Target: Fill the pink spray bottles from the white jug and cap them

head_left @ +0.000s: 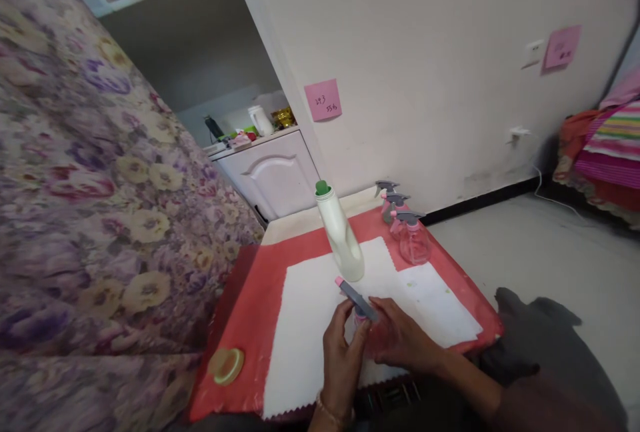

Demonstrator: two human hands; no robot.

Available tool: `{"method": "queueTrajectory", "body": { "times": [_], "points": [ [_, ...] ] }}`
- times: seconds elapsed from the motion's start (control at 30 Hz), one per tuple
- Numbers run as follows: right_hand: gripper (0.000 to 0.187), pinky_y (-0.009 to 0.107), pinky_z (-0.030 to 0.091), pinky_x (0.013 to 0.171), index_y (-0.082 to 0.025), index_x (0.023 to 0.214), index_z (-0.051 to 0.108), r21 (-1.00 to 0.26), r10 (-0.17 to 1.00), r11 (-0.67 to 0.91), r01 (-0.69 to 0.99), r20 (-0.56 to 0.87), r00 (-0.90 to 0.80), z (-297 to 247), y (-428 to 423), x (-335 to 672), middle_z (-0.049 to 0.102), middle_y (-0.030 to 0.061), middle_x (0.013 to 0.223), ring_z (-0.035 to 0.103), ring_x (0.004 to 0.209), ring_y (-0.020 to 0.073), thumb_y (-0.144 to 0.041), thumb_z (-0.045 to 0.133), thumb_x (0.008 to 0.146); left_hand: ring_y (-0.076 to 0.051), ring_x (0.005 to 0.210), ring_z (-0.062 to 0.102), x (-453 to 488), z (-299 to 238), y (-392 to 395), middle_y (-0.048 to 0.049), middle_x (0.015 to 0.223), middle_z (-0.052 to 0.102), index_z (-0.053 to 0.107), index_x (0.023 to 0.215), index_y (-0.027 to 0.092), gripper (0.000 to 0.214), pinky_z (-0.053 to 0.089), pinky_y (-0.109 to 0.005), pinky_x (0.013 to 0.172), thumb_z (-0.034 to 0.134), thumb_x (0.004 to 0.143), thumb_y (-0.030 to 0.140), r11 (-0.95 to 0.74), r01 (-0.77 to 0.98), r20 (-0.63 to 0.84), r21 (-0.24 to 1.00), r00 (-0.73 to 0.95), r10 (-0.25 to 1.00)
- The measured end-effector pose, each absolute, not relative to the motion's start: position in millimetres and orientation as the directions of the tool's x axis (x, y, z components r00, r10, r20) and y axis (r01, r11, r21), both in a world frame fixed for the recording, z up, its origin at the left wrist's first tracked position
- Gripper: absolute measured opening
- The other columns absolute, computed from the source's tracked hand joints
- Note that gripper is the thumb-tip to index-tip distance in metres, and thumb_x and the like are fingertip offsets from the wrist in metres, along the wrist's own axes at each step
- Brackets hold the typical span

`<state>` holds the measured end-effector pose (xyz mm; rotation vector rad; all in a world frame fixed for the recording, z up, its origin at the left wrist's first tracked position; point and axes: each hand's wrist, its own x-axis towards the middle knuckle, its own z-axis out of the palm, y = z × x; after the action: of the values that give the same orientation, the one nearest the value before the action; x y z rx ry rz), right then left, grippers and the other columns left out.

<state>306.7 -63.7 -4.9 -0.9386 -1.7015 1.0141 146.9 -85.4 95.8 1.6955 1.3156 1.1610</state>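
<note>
So from the head camera, both bare hands are gripping the same spray bottle, a clear, pink-tinted one [379,339] with a grey-and-pink trigger head [358,301]. The left hand [343,347] is pinching around the neck just under the trigger, and the right hand [411,337] is wrapping around the body from the other side. They're holding it over the near part of a white cloth with zigzag edges [300,325], which is lying on a red-covered tabletop [245,332].

Just beyond the hands, a tall off-white plastic bottle with a green top [343,239] is standing on that cloth. Three more trigger spray bottles, grey and pink on top [414,245], are lining up near the far right corner. A round gold-coloured lid [229,367] is sitting near the left edge, well apart from everything else.
</note>
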Motion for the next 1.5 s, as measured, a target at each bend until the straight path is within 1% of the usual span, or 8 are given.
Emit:
{"method": "queueTrajectory", "body": {
  "times": [0.13, 0.33, 0.6, 0.93, 1.17, 1.23, 1.4, 1.5],
  "points": [
    [0.100, 0.051, 0.038, 0.107, -0.027, 0.141, 0.035, -0.897, 0.889, 0.408, 0.168, 0.349, -0.297, -7.9, -62.3, 306.9, 0.047, 0.0106, 0.137, 0.046, 0.127, 0.0326, -0.025, 0.085, 0.054, -0.025, 0.104, 0.064, 149.7, 89.9, -80.8, -0.0068, 0.109, 0.070, 0.064, 0.107, 0.020, 0.028, 0.048, -0.038, 0.095, 0.065, 0.081, 0.029, -0.223, 0.350, 0.228, 0.910, 0.026, 0.973],
    [0.100, 0.049, 0.038, 0.107, -0.026, 0.140, 0.034, -0.897, 0.888, 0.410, 0.164, 0.351, -0.297, -8.6, -61.5, 306.3, 0.047, 0.0106, 0.136, 0.047, 0.126, 0.0315, -0.022, 0.084, 0.053, -0.025, 0.102, 0.065, 150.8, 86.0, -79.2, -0.0070, 0.107, 0.072, 0.066, 0.105, 0.019, 0.030, 0.049, -0.037, 0.094, 0.067, 0.077, 0.031, -0.200, 0.339, 0.223, 0.919, -0.032, 0.974],
    [0.093, 0.047, 0.041, 0.105, -0.027, 0.138, 0.038, -0.890, 0.889, 0.419, 0.181, 0.361, -0.283, 2.5, -66.1, 307.8, 0.050, 0.0087, 0.134, 0.050, 0.123, 0.0299, -0.017, 0.079, 0.055, -0.024, 0.100, 0.066, 153.9, 97.2, -84.1, -0.0060, 0.105, 0.073, 0.067, 0.106, 0.019, 0.028, 0.050, -0.035, 0.091, 0.064, 0.081, 0.031, -0.232, 0.333, 0.239, 0.914, 0.020, 0.971],
    [0.086, 0.046, 0.040, 0.107, -0.027, 0.137, 0.040, -0.914, 0.871, 0.401, 0.069, 0.356, -0.338, 23.8, -73.1, 311.9, 0.052, 0.0076, 0.134, 0.050, 0.124, 0.0281, -0.012, 0.075, 0.059, -0.024, 0.104, 0.064, 147.2, 99.3, -82.6, -0.0051, 0.110, 0.072, 0.067, 0.107, 0.021, 0.025, 0.049, -0.033, 0.094, 0.063, 0.083, 0.029, -0.262, 0.321, 0.227, 0.910, 0.145, 0.963],
    [0.090, 0.048, 0.040, 0.106, -0.025, 0.137, 0.039, -0.911, 0.874, 0.406, 0.063, 0.368, -0.317, 15.5, -70.8, 310.7, 0.050, 0.0097, 0.136, 0.049, 0.125, 0.0298, -0.012, 0.076, 0.057, -0.024, 0.110, 0.061, 148.5, 94.0, -82.9, -0.0073, 0.117, 0.068, 0.061, 0.115, 0.019, 0.035, 0.045, -0.037, 0.099, 0.065, 0.081, 0.026, -0.246, 0.297, 0.221, 0.923, 0.117, 0.968],
    [0.090, 0.049, 0.041, 0.105, -0.025, 0.137, 0.039, -0.913, 0.883, 0.397, 0.087, 0.355, -0.308, 14.5, -71.0, 310.9, 0.051, 0.0100, 0.134, 0.050, 0.123, 0.0306, -0.013, 0.077, 0.056, -0.024, 0.107, 0.061, 150.7, 94.1, -83.2, -0.0070, 0.113, 0.068, 0.062, 0.112, 0.019, 0.033, 0.046, -0.037, 0.098, 0.065, 0.079, 0.024, -0.245, 0.307, 0.227, 0.920, 0.092, 0.969],
    [0.088, 0.047, 0.044, 0.101, -0.025, 0.135, 0.041, -0.900, 0.880, 0.414, 0.137, 0.358, -0.313, 15.0, -72.2, 310.3, 0.054, 0.0093, 0.129, 0.053, 0.118, 0.0304, -0.017, 0.079, 0.056, -0.023, 0.094, 0.062, 155.4, 101.3, -85.1, -0.0039, 0.095, 0.068, 0.065, 0.093, 0.020, 0.016, 0.049, -0.034, 0.087, 0.063, 0.078, 0.023, -0.293, 0.357, 0.297, 0.887, 0.045, 0.954],
    [0.084, 0.046, 0.045, 0.101, -0.026, 0.133, 0.042, -0.890, 0.876, 0.432, 0.145, 0.376, -0.301, 18.6, -73.4, 308.9, 0.055, 0.0085, 0.127, 0.054, 0.116, 0.0291, -0.016, 0.077, 0.057, -0.023, 0.093, 0.062, 154.9, 105.8, -86.3, -0.0037, 0.094, 0.068, 0.066, 0.091, 0.020, 0.014, 0.048, -0.034, 0.087, 0.061, 0.078, 0.022, -0.295, 0.369, 0.294, 0.882, 0.061, 0.954]
  ]
}}
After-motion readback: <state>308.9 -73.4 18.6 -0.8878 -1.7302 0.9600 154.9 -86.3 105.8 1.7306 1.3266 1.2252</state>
